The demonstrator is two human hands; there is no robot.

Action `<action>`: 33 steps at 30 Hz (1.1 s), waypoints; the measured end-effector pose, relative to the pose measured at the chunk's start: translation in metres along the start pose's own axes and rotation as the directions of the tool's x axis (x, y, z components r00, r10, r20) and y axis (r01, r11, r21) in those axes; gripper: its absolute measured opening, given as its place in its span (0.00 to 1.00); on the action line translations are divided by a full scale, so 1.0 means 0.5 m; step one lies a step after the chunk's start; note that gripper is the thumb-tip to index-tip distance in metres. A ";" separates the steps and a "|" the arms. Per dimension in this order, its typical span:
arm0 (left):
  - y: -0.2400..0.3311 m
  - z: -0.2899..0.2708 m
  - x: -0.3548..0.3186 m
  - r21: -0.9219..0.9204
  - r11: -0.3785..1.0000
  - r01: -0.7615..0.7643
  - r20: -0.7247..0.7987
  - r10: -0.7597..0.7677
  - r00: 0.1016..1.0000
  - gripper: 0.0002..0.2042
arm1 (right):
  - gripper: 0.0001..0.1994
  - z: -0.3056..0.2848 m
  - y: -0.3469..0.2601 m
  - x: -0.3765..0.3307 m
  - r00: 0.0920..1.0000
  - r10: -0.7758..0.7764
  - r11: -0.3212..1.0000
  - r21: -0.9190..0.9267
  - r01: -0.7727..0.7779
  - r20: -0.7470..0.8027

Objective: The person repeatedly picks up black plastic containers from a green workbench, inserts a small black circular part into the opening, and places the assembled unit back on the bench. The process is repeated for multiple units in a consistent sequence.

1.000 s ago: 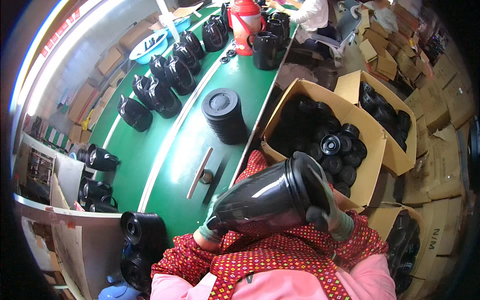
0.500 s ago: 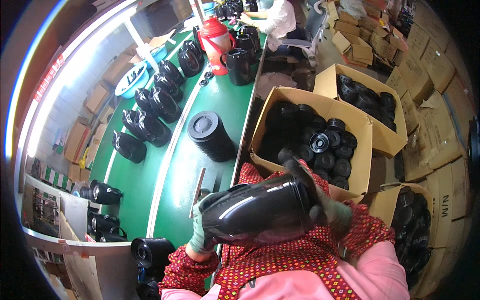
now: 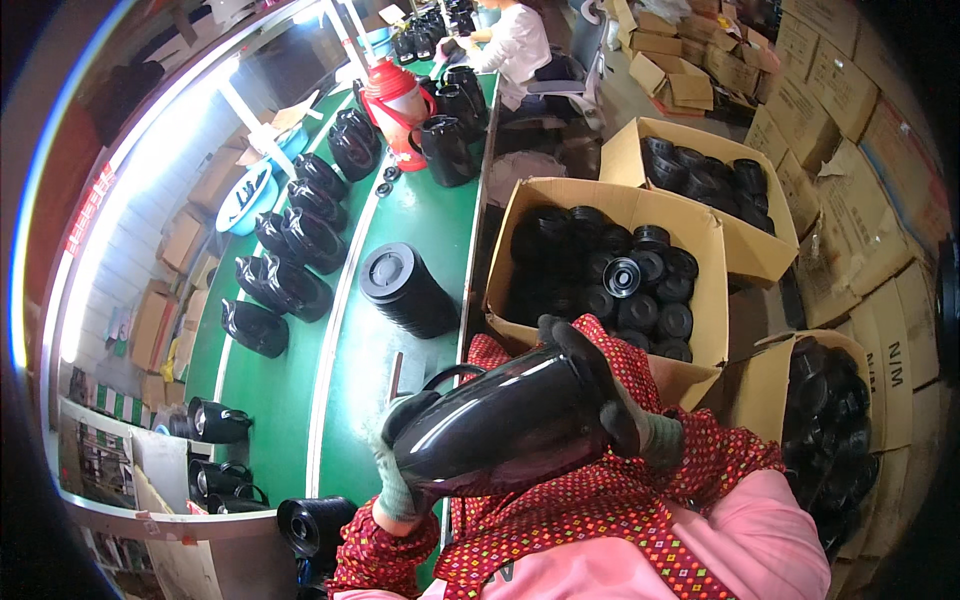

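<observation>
A glossy black jug (image 3: 500, 425) lies on its side in front of my body, its curved handle (image 3: 452, 374) on the upper side. My left hand (image 3: 398, 470), in a pale green work glove, is closed on the jug's left end; its fingers are partly hidden. At the right end, my right hand (image 3: 625, 405) grips the edge with the dark coated fingers of its glove. The face of that right end is covered by the hand. Just beyond the jug, on the green table (image 3: 350, 400), rises a stack of black ribbed round lids (image 3: 408, 288).
Black jugs (image 3: 312, 240) stand in rows across the table, near a red flask (image 3: 398, 108). To my right are cardboard boxes (image 3: 715, 290) of black round parts. A blue basin (image 3: 248, 200) sits at the far left. A person (image 3: 515, 50) works at the far end.
My right hand, smeared by motion before, now shows clearly at the jug's right end. The left hand keeps its hold. The whole view has shifted a little.
</observation>
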State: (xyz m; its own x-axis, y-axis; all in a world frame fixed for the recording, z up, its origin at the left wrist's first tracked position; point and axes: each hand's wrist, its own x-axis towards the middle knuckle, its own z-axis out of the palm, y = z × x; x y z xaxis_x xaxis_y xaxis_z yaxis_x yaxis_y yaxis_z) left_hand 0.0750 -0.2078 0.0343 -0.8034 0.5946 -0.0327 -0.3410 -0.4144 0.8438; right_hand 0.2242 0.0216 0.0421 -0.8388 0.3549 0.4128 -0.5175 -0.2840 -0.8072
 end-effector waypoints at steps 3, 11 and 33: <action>0.070 0.036 0.034 0.685 0.054 -0.727 0.659 0.378 0.650 0.26 | 0.41 -0.068 0.022 -0.010 0.879 0.468 0.882 0.108 -0.459 -0.087; 0.014 -0.038 0.007 0.738 0.516 -0.436 0.303 0.324 0.896 0.17 | 0.52 -0.078 0.014 -0.004 0.990 0.081 0.972 -0.230 -0.053 0.113; 0.012 -0.013 0.023 0.250 0.963 0.102 0.093 -0.129 0.987 0.35 | 0.49 -0.067 0.001 -0.030 0.993 0.003 0.928 -0.371 0.042 0.119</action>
State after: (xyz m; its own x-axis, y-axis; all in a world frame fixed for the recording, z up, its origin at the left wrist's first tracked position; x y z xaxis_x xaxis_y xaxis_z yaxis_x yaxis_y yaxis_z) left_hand 0.0604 -0.2080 0.0352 -0.7036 0.7047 -0.0909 -0.2880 -0.1659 0.9432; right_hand 0.2422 0.0461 0.0211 -0.8543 0.2455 0.4581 -0.4526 0.0821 -0.8879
